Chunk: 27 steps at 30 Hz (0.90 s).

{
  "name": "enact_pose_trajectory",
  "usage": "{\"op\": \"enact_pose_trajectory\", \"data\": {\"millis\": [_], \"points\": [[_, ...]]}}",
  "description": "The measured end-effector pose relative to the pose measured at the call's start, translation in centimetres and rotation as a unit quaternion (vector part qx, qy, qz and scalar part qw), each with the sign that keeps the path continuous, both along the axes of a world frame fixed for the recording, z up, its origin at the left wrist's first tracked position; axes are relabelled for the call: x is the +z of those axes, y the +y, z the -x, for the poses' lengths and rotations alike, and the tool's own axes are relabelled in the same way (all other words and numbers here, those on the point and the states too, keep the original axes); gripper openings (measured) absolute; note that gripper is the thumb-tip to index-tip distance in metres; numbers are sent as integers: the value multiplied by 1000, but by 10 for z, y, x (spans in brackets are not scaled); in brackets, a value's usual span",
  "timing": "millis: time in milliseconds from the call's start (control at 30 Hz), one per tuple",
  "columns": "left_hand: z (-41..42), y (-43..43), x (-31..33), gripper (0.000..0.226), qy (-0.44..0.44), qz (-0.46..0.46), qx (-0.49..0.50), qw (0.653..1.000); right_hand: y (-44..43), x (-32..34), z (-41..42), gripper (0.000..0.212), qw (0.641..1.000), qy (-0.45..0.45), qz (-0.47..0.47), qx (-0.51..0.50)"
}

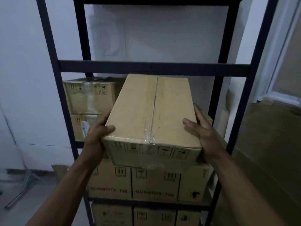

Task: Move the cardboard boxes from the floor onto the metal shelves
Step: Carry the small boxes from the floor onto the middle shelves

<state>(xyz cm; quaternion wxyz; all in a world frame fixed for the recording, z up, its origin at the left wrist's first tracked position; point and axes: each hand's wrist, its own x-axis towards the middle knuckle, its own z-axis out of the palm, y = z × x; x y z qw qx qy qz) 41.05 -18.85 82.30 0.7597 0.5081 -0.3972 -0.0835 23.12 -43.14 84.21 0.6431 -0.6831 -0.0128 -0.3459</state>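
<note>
A taped brown cardboard box (151,118) is held lengthwise between both hands, its far end inside the middle bay of the black metal shelf unit (153,68). My left hand (96,136) grips its left side, thumb on top. My right hand (202,132) grips the right side. The box's near end sits just above a row of boxes (146,183) printed "QUANTITY"; whether it touches them I cannot tell.
Two stacked boxes (88,105) stand at the back left of the same bay. More boxes (146,216) fill the level below. Large flat cardboard (268,152) leans at the right under a window frame. A metal stand (21,190) is on the floor at left.
</note>
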Motion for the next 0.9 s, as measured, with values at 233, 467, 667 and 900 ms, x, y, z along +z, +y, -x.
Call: {"op": "enact_pose_trajectory", "data": {"millis": [233, 467, 667, 900], "points": [[-71, -12, 17, 50, -43, 20, -48, 998, -20, -2, -71, 73, 998, -30, -19, -47], [-102, -26, 27, 126, -58, -29, -83, 994, -26, -22, -84, 55, 990, -114, -74, -21], [-114, -31, 11, 135, -26, -39, -92, 995, -26, -20, -95, 51, 989, -108, -93, -35], [-144, -35, 14, 115, -45, -20, -64, 997, -22, 7, -138, 49, 985, -110, -112, -76]]}}
